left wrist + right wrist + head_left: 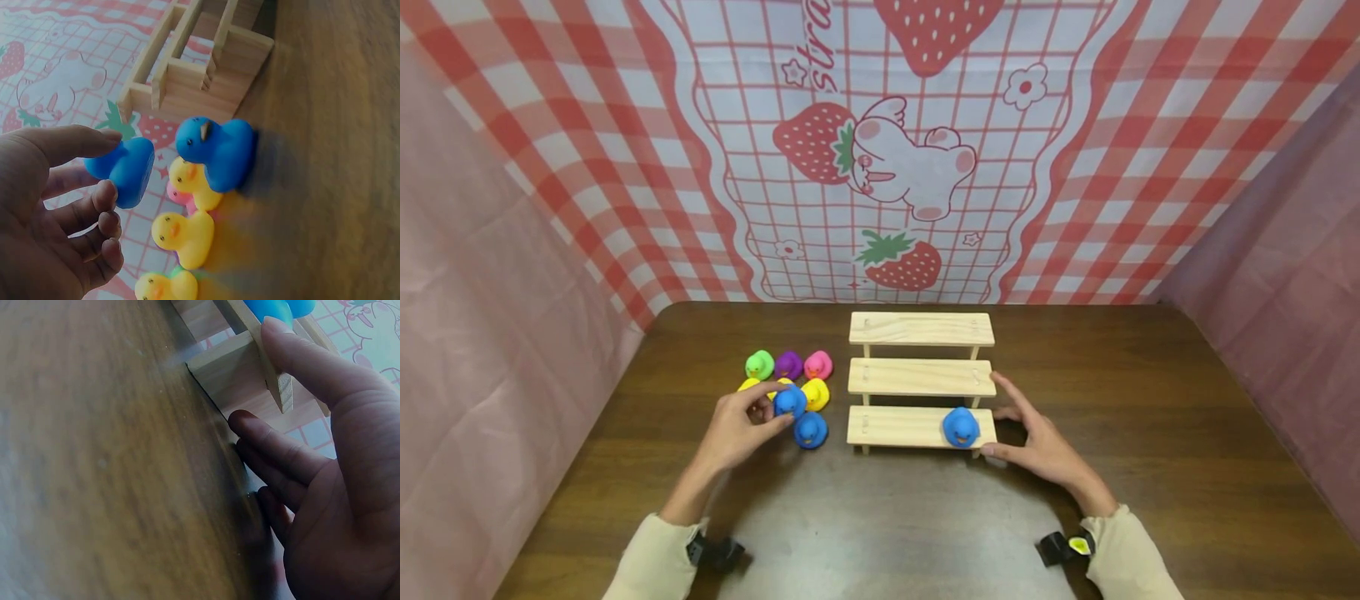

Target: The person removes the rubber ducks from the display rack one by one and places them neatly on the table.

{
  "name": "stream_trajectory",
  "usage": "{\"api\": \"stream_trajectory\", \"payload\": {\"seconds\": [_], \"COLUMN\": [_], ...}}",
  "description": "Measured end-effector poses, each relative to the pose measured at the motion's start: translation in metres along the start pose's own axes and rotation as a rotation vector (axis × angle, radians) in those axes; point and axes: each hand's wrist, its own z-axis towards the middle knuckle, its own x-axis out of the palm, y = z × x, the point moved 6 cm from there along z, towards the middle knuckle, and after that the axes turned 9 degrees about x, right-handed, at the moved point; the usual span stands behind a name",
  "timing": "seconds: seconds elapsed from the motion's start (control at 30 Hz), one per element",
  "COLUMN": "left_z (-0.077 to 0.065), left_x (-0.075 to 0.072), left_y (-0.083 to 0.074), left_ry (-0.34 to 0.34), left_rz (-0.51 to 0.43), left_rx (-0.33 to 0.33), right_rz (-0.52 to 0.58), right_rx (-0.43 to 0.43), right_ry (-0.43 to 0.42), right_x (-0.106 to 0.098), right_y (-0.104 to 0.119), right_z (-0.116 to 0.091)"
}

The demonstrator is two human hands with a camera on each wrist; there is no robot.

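Note:
My left hand [735, 427] pinches a blue rubber duck [789, 402] between thumb and fingers. In the left wrist view that duck hangs clear of the table, tilted. Close below it in the head view, another blue duck [810, 430] sits on the table. A third blue duck [961, 427] is on the right part of the lowest step of a three-step wooden stand [895, 427]. Beside that stand's right end is my right hand [1043, 446], its fingers extended. The right thumb touches the lowest step's front corner in the right wrist view.
Yellow ducks [816, 395] stand in a row behind the blue ones, partly hidden by my left hand. Behind them are green [760, 365], purple [788, 365] and pink [818, 365] ducks. A strawberry-print cloth [917, 167] hangs along the table's back edge.

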Motion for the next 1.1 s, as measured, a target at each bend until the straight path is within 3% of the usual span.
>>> {"api": "stream_trajectory", "payload": {"seconds": [0.4, 1.1], "left_z": [-0.013, -0.022], "left_x": [0.001, 0.003], "left_y": [0.018, 0.028], "left_ry": [0.101, 0.183], "left_rz": [-0.018, 0.003], "left_rx": [-0.094, -0.157], "right_rz": [0.013, 0.014], "right_rx": [-0.001, -0.01], "right_ry": [0.002, 0.003], "right_x": [0.001, 0.0], "right_y": [0.001, 0.0], "right_z": [-0.001, 0.0]}}
